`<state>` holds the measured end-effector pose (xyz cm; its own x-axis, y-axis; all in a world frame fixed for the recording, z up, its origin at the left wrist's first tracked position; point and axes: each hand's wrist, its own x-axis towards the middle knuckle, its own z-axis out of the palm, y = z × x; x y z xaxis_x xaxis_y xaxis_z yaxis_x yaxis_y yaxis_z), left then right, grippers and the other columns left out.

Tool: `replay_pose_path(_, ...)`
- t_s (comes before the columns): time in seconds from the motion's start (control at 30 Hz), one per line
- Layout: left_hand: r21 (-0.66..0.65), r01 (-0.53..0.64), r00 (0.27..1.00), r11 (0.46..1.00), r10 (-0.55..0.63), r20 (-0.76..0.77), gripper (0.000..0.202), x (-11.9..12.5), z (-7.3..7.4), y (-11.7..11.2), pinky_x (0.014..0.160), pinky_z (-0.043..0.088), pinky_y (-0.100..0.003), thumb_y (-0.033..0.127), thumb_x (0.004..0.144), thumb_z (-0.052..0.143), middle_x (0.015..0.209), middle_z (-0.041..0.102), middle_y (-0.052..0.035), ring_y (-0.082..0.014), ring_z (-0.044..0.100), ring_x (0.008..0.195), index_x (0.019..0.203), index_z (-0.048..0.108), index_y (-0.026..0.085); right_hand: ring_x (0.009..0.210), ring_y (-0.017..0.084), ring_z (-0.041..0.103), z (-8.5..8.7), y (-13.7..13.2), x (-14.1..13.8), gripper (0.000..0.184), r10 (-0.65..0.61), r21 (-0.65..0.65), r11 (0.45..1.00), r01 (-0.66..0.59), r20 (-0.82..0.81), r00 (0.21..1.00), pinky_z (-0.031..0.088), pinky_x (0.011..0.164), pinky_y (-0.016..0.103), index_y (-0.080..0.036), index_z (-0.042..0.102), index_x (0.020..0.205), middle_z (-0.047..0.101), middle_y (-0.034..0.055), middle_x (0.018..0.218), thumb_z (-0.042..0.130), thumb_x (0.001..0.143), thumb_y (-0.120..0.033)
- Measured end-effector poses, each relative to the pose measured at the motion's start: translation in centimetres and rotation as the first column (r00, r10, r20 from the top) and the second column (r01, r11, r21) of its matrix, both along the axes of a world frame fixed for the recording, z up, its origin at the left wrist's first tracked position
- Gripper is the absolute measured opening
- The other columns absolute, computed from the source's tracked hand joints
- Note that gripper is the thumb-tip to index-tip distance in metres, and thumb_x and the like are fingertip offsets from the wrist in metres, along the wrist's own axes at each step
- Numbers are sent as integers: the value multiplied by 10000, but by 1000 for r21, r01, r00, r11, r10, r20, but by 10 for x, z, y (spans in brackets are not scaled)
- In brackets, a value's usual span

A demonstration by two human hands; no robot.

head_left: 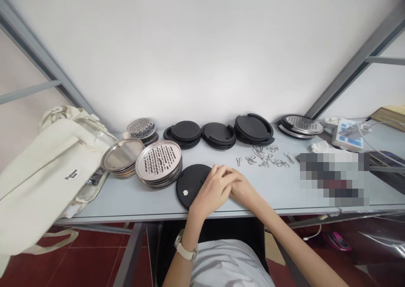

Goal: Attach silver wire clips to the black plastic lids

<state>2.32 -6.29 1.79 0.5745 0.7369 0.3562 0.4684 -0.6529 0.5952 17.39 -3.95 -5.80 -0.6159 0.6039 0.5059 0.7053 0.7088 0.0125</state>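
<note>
A black round lid [191, 184] lies flat near the table's front edge. My left hand [212, 191] rests over its right side with the fingers curled. My right hand [241, 185] meets it from the right, fingertips pinched against the left hand's fingers; what they pinch is hidden. Several small metal wire clips [265, 156] lie scattered just beyond my right hand. A watch sits on my left wrist.
Stacks of metal grater discs [159, 162] and plain metal plates [122, 155] stand left of the lid. Black lid stacks [218, 135] line the back, with a metal-topped stack [300, 125] at right. A white cloth bag [47, 164] lies far left. The grey table's edge [133, 214] runs along the front.
</note>
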Motion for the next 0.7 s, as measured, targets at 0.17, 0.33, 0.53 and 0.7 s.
replay_pose_path(0.17,-1,33,998,999,-33,-50,424,3,2,-2,959,431,-380,11,861,396,1115,542,-37,-219,472,1068,1118,596,281,844,278,573,-3,0,1,315,26,25,999,-27,28,999,508,795,443,-127,660,883,636,123,823,408,786,36)
replay_pose_path(0.33,-10,34,999,999,-34,-39,423,2,2,-2,966,431,-373,11,866,380,1107,538,-35,-213,472,1061,1134,577,273,836,287,573,-3,0,-1,346,-13,46,999,6,145,989,501,793,455,-147,669,892,652,109,807,391,784,29)
replay_pose_path(0.53,-11,30,999,999,-30,-22,423,3,1,-2,979,426,-384,17,869,377,1107,531,-43,-215,469,1074,1158,562,266,910,319,570,-8,-2,-3,368,-79,-20,996,83,122,989,486,813,473,-126,666,996,671,151,912,406,787,31)
replay_pose_path(0.7,-3,28,999,1000,-28,-39,418,3,1,-2,969,430,-377,16,862,388,1095,532,-40,-212,474,1064,1152,557,264,903,311,569,-8,-1,-2,341,-19,-4,1000,20,61,998,488,811,458,-118,673,967,659,151,896,456,763,50)
